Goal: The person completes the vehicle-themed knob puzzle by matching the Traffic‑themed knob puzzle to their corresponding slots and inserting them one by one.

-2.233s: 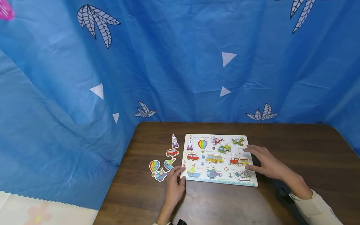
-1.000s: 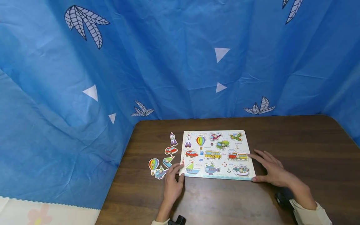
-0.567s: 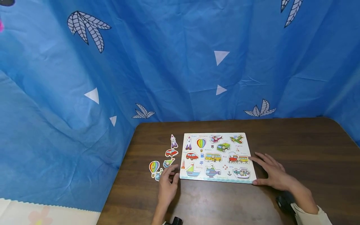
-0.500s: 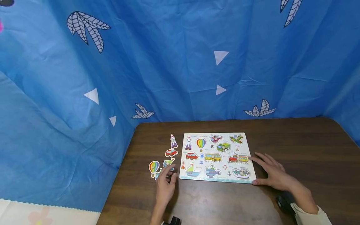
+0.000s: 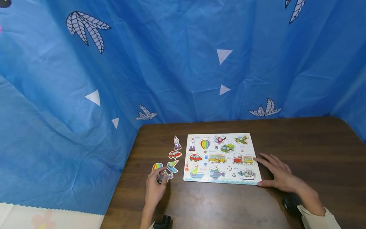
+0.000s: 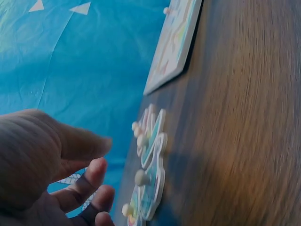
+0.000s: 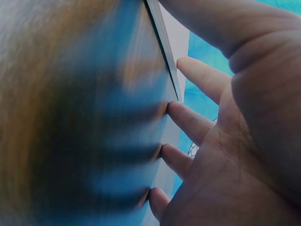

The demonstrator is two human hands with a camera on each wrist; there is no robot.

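Note:
My left hand (image 5: 154,188) hovers over loose puzzle pieces left of the white puzzle board (image 5: 206,177). Its thumb and fingers are apart and loosely bent beside the knobbed submarine piece (image 5: 169,176); the left wrist view shows nothing between them. The hot-air balloon piece (image 5: 157,166) is partly hidden by the fingers. A sailboat piece (image 5: 172,165), red car piece (image 5: 175,154) and rocket piece (image 5: 177,143) lie beyond. With fingers spread, my right hand (image 5: 281,176) touches the board's right edge, thumb at the near corner. Bus, train, truck, helicopter, plane and ship pieces sit in the board.
The brown wooden table (image 5: 217,203) carries the board and pieces. A blue patterned curtain (image 5: 177,63) hangs behind and to the left. Dark wrist devices show at both wrists, and a pale flowered cloth (image 5: 57,218) is at lower left.
My left hand has let go of the board's left edge and moved left over the loose pieces. My right hand has shifted from over the board to its right edge and stayed there.

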